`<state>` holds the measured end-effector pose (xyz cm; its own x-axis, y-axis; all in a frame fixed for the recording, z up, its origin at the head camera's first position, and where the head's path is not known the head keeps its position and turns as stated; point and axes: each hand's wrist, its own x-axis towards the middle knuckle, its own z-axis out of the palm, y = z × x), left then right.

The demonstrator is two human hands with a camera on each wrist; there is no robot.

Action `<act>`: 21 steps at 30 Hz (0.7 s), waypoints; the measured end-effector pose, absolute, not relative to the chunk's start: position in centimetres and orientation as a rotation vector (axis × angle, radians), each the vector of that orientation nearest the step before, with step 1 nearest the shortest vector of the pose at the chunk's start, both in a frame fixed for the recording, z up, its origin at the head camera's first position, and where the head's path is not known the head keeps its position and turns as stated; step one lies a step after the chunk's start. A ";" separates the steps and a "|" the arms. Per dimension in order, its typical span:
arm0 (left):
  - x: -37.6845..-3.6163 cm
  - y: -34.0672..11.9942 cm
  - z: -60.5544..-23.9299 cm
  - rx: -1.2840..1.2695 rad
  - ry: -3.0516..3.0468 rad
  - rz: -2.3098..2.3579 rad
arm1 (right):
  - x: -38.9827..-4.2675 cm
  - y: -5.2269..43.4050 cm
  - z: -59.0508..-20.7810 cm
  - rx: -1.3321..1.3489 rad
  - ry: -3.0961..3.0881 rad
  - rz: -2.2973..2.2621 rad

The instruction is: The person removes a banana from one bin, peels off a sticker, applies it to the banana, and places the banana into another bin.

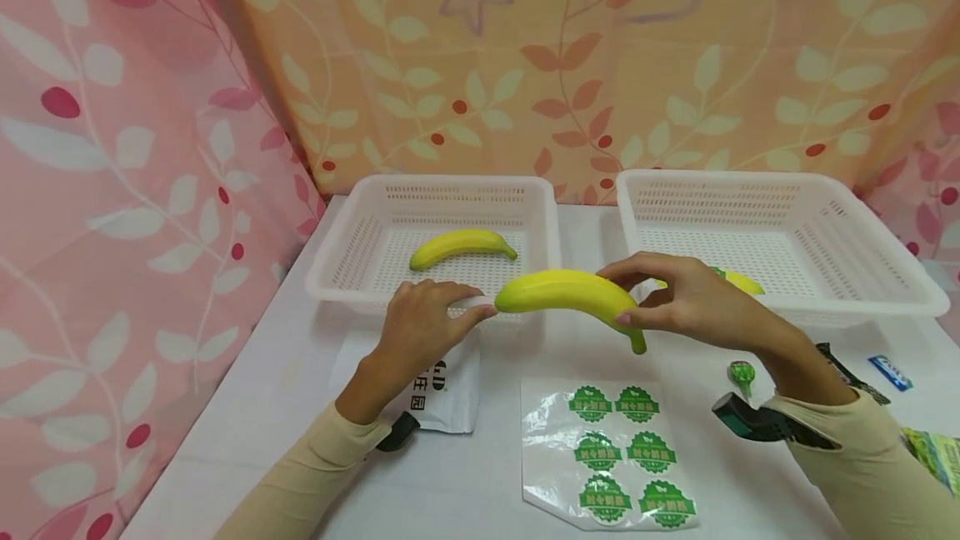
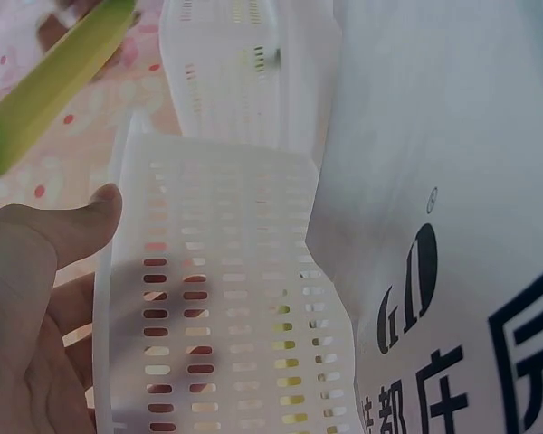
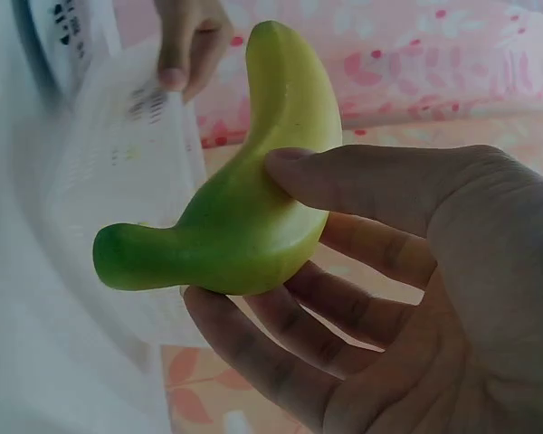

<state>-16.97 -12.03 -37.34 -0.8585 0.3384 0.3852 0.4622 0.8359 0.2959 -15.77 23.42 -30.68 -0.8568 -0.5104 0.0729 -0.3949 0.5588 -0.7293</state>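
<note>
My right hand (image 1: 690, 302) holds a yellow banana (image 1: 562, 290) with a green stem between thumb and fingers, raised in front of the two baskets. In the right wrist view, the thumb presses one side of the banana (image 3: 294, 99) and the fingers support the other. My left hand (image 1: 427, 323) grips the near rim of the left white plastic basket (image 1: 322, 277), thumb on one side and fingers on the other in the left wrist view. Inside that basket lies another banana (image 1: 461, 247). Under the left hand is a white printed bag (image 1: 457, 390).
A second white basket (image 1: 855, 302) stands at right, holding a yellow item with green on it (image 1: 742, 282). Nearer lie a sheet of green round stickers (image 1: 547, 457), a green lollipop (image 1: 741, 372), a dark wrapper (image 1: 851, 373), a small blue packet (image 1: 891, 373) and a green-yellow packet (image 1: 933, 452).
</note>
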 end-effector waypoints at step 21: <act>-17.0 -12.1 -37.2 -0.605 -2.716 -0.546 | -15.6 24.8 -38.0 -0.743 2.640 -0.952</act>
